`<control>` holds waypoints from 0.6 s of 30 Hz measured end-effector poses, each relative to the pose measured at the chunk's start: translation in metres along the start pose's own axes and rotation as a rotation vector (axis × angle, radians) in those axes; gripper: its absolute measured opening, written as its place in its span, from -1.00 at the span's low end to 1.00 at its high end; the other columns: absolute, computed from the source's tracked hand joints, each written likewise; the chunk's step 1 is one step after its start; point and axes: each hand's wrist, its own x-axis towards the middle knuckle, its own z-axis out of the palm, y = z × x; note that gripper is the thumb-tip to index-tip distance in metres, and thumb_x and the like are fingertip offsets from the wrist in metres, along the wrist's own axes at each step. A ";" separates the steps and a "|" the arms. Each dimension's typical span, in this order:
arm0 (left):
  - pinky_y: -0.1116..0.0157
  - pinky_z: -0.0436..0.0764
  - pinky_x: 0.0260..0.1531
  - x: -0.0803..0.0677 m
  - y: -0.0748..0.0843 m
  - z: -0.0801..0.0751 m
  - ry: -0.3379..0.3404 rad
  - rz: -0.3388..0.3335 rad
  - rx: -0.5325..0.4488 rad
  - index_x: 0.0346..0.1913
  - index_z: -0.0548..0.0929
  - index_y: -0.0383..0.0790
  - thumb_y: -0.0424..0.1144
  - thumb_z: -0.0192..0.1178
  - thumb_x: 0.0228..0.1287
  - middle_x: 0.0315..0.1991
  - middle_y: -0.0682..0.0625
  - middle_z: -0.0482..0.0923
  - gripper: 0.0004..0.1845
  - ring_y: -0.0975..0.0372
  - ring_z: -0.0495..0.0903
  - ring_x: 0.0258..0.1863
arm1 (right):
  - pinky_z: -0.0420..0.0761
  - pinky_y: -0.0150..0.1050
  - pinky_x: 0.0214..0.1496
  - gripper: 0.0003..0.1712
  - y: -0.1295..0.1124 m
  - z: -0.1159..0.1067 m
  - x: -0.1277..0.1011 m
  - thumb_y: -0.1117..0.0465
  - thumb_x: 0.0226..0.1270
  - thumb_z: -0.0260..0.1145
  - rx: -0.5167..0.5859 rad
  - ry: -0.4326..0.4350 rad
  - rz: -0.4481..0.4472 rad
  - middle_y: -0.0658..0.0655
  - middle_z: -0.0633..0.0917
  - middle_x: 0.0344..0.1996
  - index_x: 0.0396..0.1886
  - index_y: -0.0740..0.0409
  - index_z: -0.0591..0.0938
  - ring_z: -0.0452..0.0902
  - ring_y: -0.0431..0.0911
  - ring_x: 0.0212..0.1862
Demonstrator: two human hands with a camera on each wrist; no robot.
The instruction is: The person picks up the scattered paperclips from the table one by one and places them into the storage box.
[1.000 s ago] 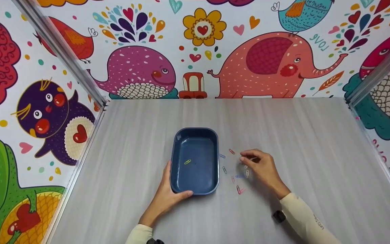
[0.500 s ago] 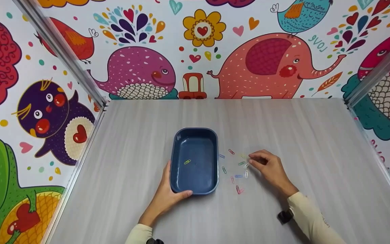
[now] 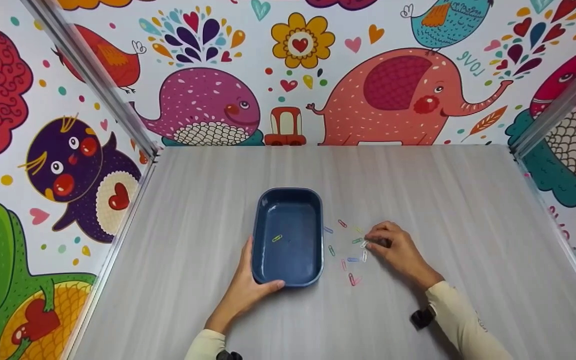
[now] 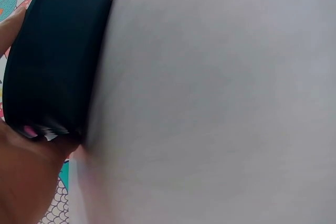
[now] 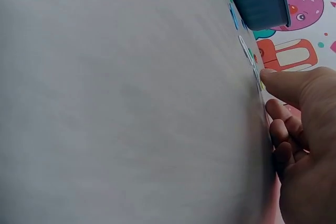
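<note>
Resting on the grey wood-grain counter (image 3: 418,190), the dark blue tray (image 3: 288,200) is a shallow oblong with rounded corners and a glossy inside, and a single yellow-green paper clip (image 3: 277,238) lies on its floor. The left hand (image 3: 244,292) holds the tray's near left corner, thumb curled over the rim and palm against the outer wall. Just right of the tray lie scattered coloured paper clips (image 3: 348,260), small thin wire loops in pink, blue, green and white. The right hand (image 3: 399,250) sits at the cluster's right edge, its fingers (image 3: 375,236) curled with tips down at a white clip (image 3: 364,244); whether they pinch it I cannot tell.
</note>
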 end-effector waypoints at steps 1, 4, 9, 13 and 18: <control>-0.30 -0.01 0.63 0.000 0.000 0.000 0.001 0.000 0.000 0.80 -0.21 -0.34 -0.08 0.75 0.12 0.78 -0.37 -0.18 0.49 -0.27 -0.10 0.75 | 0.53 -0.43 -0.09 -0.74 0.001 0.000 0.000 0.52 0.20 0.65 0.000 0.000 -0.016 0.07 0.76 -0.12 -0.13 0.24 0.90 0.59 -0.08 -0.07; -0.30 -0.01 0.63 0.000 -0.001 0.000 0.004 0.001 0.000 0.80 -0.21 -0.34 -0.08 0.75 0.11 0.79 -0.37 -0.18 0.49 -0.26 -0.09 0.75 | 0.53 -0.45 -0.04 -0.73 0.004 -0.001 0.000 0.54 0.18 0.64 0.002 -0.002 -0.059 0.10 0.75 -0.12 -0.13 0.26 0.90 0.58 -0.08 -0.04; -0.28 -0.03 0.64 0.001 0.000 0.001 0.004 -0.003 -0.015 0.80 -0.21 -0.33 -0.08 0.75 0.11 0.79 -0.35 -0.18 0.50 -0.25 -0.10 0.75 | 0.53 -0.48 0.01 -0.72 0.009 -0.002 0.002 0.55 0.18 0.64 0.001 -0.012 -0.088 0.11 0.73 -0.11 -0.12 0.27 0.90 0.57 -0.09 -0.01; -0.29 -0.03 0.64 0.001 0.000 0.001 0.002 -0.009 -0.017 0.80 -0.22 -0.32 -0.07 0.75 0.11 0.79 -0.36 -0.19 0.50 -0.25 -0.10 0.75 | 0.53 -0.50 0.02 -0.73 0.011 -0.002 0.001 0.55 0.19 0.64 0.027 -0.016 -0.086 0.13 0.73 -0.10 -0.12 0.27 0.90 0.55 -0.11 0.01; -0.29 -0.02 0.63 0.000 0.001 0.001 0.001 -0.013 -0.008 0.80 -0.21 -0.32 -0.07 0.76 0.10 0.79 -0.36 -0.19 0.50 -0.26 -0.10 0.75 | 0.52 -0.51 0.03 -0.76 0.013 -0.001 0.000 0.55 0.20 0.62 0.071 -0.010 -0.076 0.16 0.73 -0.08 -0.15 0.28 0.91 0.53 -0.13 0.04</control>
